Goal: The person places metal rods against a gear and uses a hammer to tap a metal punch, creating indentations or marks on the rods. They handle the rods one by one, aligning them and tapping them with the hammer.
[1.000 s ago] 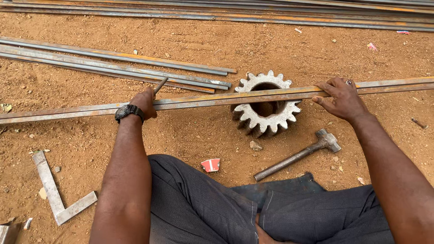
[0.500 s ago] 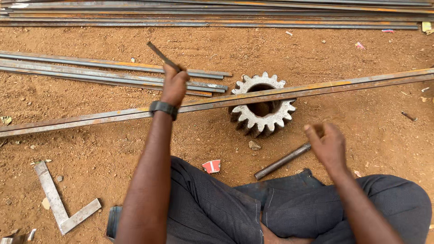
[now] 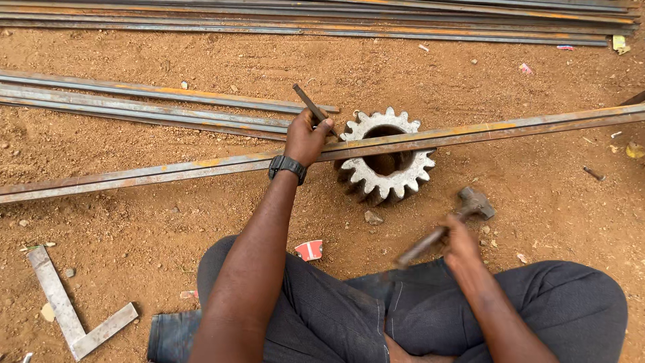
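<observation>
Seen from the head camera, looking down: a person sits on reddish dirt with knees spread, dark trousers point(image 3: 349, 316) filling the bottom of the picture.

The left hand point(image 3: 306, 138), with a black watch point(image 3: 287, 167) on the wrist, is closed around a thin dark metal chisel point(image 3: 310, 106). The chisel leans up and away to the left, and its lower end appears to sit right at a long rusty steel bar point(image 3: 470, 131); the exact contact is hidden by the fingers.

That bar runs across the whole picture, rising slightly toward the right. It lies over the top of a big pale gear wheel point(image 3: 385, 161) that lies flat on the ground. The gear seems to serve as a solid block under the bar, lifting it off the soft dirt, with the chisel placed just beside it.

The right hand point(image 3: 460, 242) is closed around the handle of a hammer point(image 3: 443, 228). The hammer's head sits low, near the ground, to the right of the gear and well apart from the chisel.

Around them: more steel bars point(image 3: 168, 111) lie to the left behind the main one, and a further stack point(image 3: 336, 27) lines the top edge. A metal square point(image 3: 70, 316) rests at the lower left. A small red and white scrap point(image 3: 310, 250) lies by the knee, and a stone point(image 3: 373, 217) sits just in front of the gear.
</observation>
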